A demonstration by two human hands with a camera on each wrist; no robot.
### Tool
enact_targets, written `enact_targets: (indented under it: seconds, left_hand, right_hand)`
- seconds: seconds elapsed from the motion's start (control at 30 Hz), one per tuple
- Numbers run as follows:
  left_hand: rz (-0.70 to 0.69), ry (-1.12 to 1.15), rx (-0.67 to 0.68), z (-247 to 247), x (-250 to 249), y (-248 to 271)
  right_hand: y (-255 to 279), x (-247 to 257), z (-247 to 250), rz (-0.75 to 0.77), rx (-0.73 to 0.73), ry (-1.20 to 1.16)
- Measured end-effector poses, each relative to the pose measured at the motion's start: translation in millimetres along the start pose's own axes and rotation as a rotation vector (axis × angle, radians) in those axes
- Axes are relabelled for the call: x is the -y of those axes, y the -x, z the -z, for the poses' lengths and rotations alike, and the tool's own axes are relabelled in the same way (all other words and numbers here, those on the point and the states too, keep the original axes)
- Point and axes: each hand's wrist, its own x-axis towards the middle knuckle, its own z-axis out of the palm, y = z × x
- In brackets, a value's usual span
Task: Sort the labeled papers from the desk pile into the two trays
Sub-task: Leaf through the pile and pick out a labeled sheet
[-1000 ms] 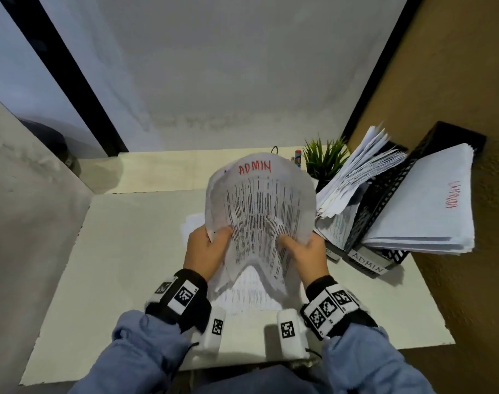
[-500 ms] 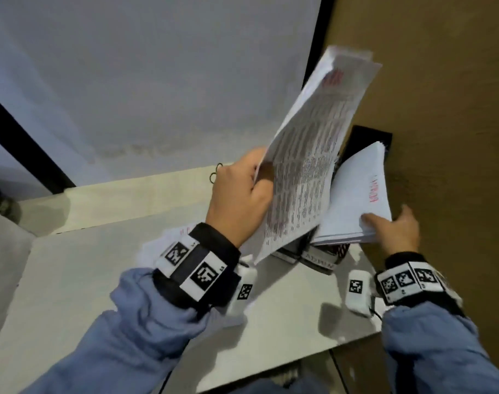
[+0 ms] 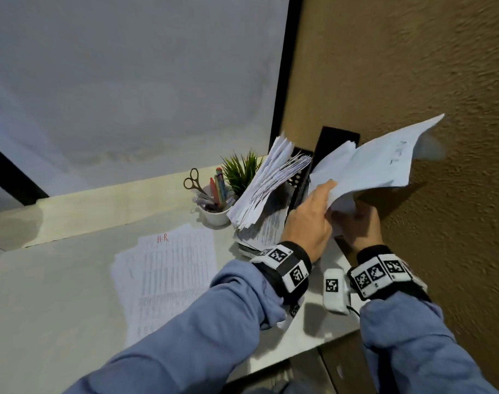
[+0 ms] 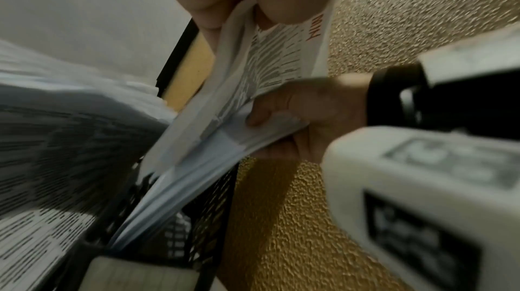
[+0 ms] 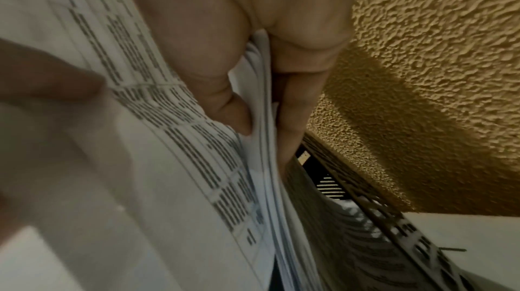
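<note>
Hands meet over the black mesh tray (image 3: 337, 143) at the right edge of the pale desk (image 3: 57, 280), against the tan textured wall (image 3: 413, 66). The left hand (image 3: 309, 223) reaches across, thumb and fingers pinching the near edge of a printed white sheet (image 3: 384, 163) that bears red lettering; the left-wrist view shows that pinch close up. The right hand (image 3: 362, 226) sits just beside it, thumb on top and fingers beneath a stack of white papers (image 4: 225, 146) standing in the tray. Half a second earlier the left hand held the sheet upright, apart from the right hand, which gripped the stack alone; now the sheet lies tilted over the stack and both hands touch it. A second tray's fanned papers (image 3: 271, 186) lean beside it. The remaining pile, topped by a sheet marked "HR" (image 3: 165, 268), lies mid-desk near a white cup of pens and scissors (image 3: 214, 206).
</note>
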Motion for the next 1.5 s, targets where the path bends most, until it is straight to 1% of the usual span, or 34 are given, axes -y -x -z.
enact_targets:
  seconds: [0.1,0.17,0.27,0.33,0.4,0.57,0.7,0.77,0.83,0.9,0.97,1.03,1.1,1.17,1.23,1.27,1.3,1.33,1.4,1.47,1.5]
  left_hand:
    - [-0.043,0.025,-0.034,-7,10,1]
    - [-0.038,0.027,-0.04,-7,12,1]
    - [0.069,-0.052,-0.022,-8,22,-8]
    - [0.127,-0.102,0.028,-13,31,-13]
    - [0.146,-0.099,0.087,-19,41,-15]
    - [0.257,-0.144,0.184,-27,61,-25]
    - [0.29,-0.196,0.268,-25,66,-30]
    - [0.287,-0.222,0.298,-24,68,-32]
    - [0.277,-0.257,0.339,-25,72,-34]
    - [0.275,-0.27,0.374,-24,76,-33]
    - [0.233,-0.259,0.392,-19,74,-32]
    - [0.174,-0.207,0.368,-11,68,-30]
    - [0.157,-0.07,0.313,-2,62,-23]
    - [0.162,0.07,0.263,10,61,-9]
    - [0.186,0.147,0.216,27,70,14]
    - [0.219,0.164,0.19,36,81,29]
    - [0.265,0.169,0.155,46,96,45]
    - [0.33,0.147,0.113,57,114,62]
    - [0.511,0.039,0.016,79,157,94]
    - [0.713,-0.104,-0.09,100,198,125]
    - [0.815,-0.181,-0.122,111,216,139]
  right_hand:
    - [-1,8,4,0.045,-0.001,-0.042]
    - [-3,14,9,0.051,0.03,-0.086]
    - [-6,22,15,0.092,0.047,-0.083]
    - [-7,26,17,0.106,0.079,-0.122]
    - [-9,29,18,0.093,0.098,-0.125]
    - [-8,44,18,0.155,0.057,-0.01]
    - [-5,47,13,0.206,-0.029,0.254]
    - [-3,37,4,0.152,-0.043,0.386]
    - [-1,24,-6,0.048,0.01,0.441]
    - [0,16,-11,-0.011,0.028,0.423]
    - [-2,14,-10,-0.014,0.024,0.375]
    - [-6,15,-8,-0.005,0.025,0.377]
    - [-8,21,-9,0.062,-0.018,0.404]
    - [-4,30,-13,0.177,-0.129,0.376]
    - [9,42,-20,0.333,-0.236,0.237]
    - [19,48,-25,0.424,-0.258,0.165]
    - [31,52,-33,0.501,-0.247,0.115]
    - [43,53,-43,0.56,-0.201,0.087]
    - [68,48,-71,0.619,-0.03,0.07]
    - [93,32,-104,0.583,0.173,0.076]
    - [103,19,-123,0.516,0.264,0.087]
